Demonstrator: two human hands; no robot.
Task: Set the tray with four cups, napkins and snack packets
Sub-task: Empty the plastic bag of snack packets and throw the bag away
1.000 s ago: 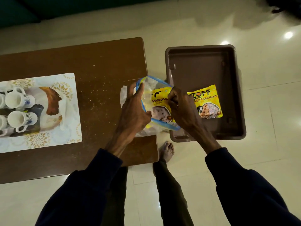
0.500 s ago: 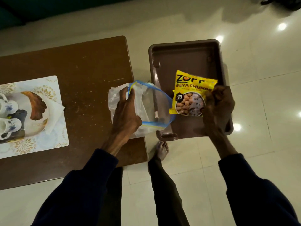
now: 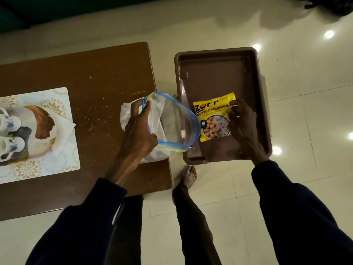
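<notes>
Centre frame: left hand (image 3: 136,131), grip closed on the blue-edged mouth of a clear zip bag (image 3: 172,123) at the right end of the brown desk (image 3: 95,83). Right of centre: right hand (image 3: 241,119), grip on the right edge of a yellow soya chunks packet (image 3: 212,119) inside the brown plastic tub (image 3: 215,73) on the floor. Far left: patterned tray (image 3: 47,165) holding white cups (image 3: 9,123) and a napkin (image 3: 63,132).
</notes>
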